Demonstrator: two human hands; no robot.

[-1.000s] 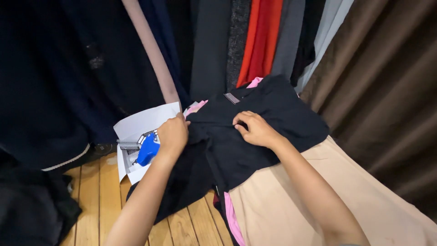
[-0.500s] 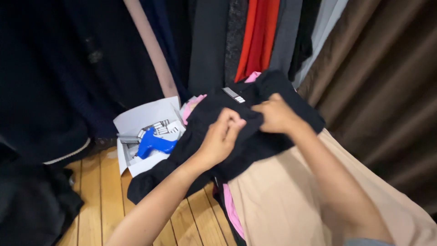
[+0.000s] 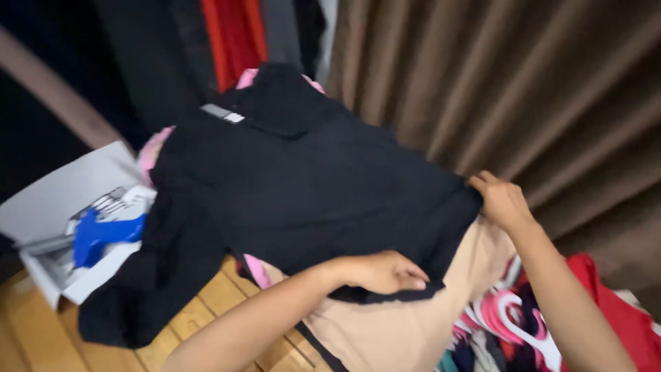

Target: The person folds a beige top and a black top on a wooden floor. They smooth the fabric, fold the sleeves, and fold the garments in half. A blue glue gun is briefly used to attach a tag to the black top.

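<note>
Spread flat, the black garment [image 3: 310,186] lies over a beige cloth [image 3: 399,331] on the wooden floor [image 3: 27,331]; the left hand [image 3: 382,272] pinches its lower hem, the right hand [image 3: 502,200] grips its far corner beside the brown curtain [image 3: 523,83]

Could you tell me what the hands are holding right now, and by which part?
Both grip the black garment: the left hand at its lower hem, the right hand at its right-side edge.
</note>
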